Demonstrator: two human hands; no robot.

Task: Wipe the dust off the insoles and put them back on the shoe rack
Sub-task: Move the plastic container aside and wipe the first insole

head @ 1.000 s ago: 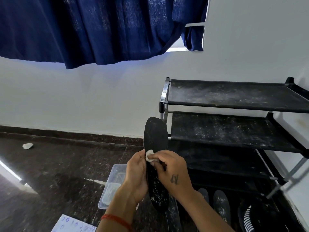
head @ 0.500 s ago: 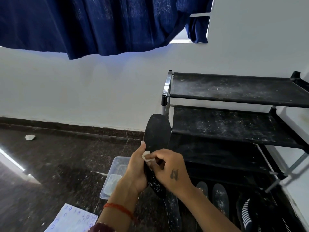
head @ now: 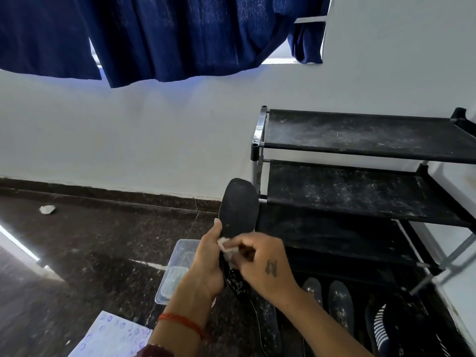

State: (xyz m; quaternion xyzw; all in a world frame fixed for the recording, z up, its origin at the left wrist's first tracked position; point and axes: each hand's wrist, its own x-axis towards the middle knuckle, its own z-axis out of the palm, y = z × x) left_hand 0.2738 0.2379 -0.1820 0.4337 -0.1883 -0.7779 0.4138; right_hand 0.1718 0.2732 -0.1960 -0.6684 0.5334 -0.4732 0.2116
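**Insole mid-wipe, rack right there**

Biggest first: black shoe rack [head: 360,140] stood against the white wall, shelves dusted w/ white specks. More insoles [head: 338,302] are laid on the floor below it, also speckled. A black insole [head: 239,207] is held upright just left of the rack, toe end up. It's gripped at its left edge by the left hand [head: 206,266]. A white wipe [head: 226,247] is pinched against the insole's face by the right hand [head: 265,266], fingers curled round it. Clear plastic tub [head: 175,274] is seen on the floor behind the left hand.
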